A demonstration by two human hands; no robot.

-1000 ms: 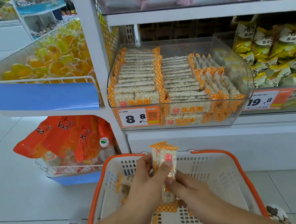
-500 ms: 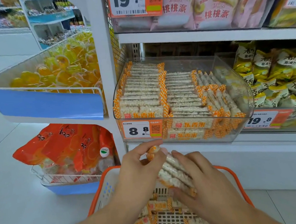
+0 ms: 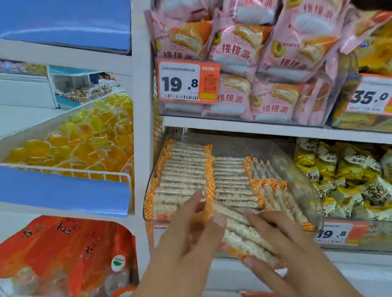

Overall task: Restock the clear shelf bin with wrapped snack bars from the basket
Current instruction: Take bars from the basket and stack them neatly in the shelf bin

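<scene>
- Two hands hold a small stack of wrapped snack bars between them, right at the front lip of the clear bin.
- The left hand presses on the near left end of the stack. Its fingers look mostly straight, with the thumb against the bars.
- The right hand wraps round the right side. Its thumb is tucked under the low edge and its fingers lie over the top.
- I think both hands squeeze from two sides so the loose bars stay together and do not slide apart.
- The stack is tilted, with the far end higher, as if it is going up and over the bin's front wall.
- The bin already has neat rows of the same bars, lying flat with orange checked ends. The right side has bars standing on edge, so there looks to be little room left.
- The new bars will likely have to go on top or into a gap.
- The orange basket is down low, just a bit of its rim showing under the hands.
- Around it: pink cake packs on the shelf above, yellow bags to the right, yellow jelly cups to the left, and orange packs below those.
- The shelf above hangs close over the bin, so the hands must go in low.
- A price tag sits on the front edge, near the right hand.
</scene>
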